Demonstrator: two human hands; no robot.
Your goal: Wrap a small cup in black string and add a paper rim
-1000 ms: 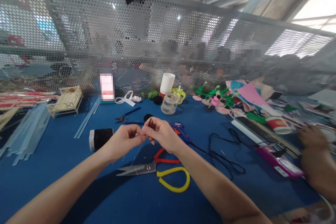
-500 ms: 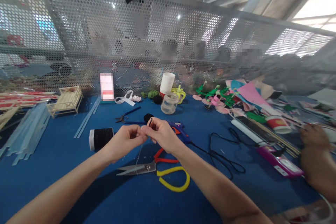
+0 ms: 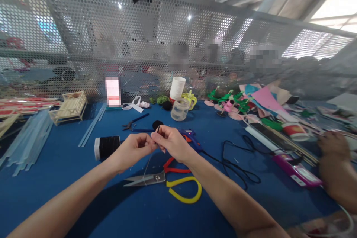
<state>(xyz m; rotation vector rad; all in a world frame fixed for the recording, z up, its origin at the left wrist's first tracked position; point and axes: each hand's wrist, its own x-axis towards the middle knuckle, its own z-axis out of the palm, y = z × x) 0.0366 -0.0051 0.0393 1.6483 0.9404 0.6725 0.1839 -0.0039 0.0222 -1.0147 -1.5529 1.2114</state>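
My left hand [image 3: 133, 149] and my right hand [image 3: 172, 142] meet above the blue table [image 3: 55, 178], both pinched shut. Between their fingertips runs a thin thread [image 3: 147, 163] that hangs down toward the scissors [image 3: 164, 180] with red and yellow handles. A small dark piece sticks up from the pinch of my right hand. Just behind my hands lie a black pompom [image 3: 157, 124] and a blue glue gun [image 3: 192, 138]. A black spool [image 3: 107, 146] lies to the left of my left hand.
Pliers [image 3: 134, 123], a clear jar [image 3: 180, 110] and a stack of white cups [image 3: 177, 88] stand farther back. Clear glue sticks [image 3: 28, 139] and a small wooden bed [image 3: 69, 108] lie left. A black cord [image 3: 237, 163], coloured craft pieces [image 3: 259, 104] and another person's hand [image 3: 333, 156] are right. Perforated metal screen behind.
My hands stay pinched together in nearly the same spot; the fingers shift slightly on the thread. The other person's hand at right has barely moved.
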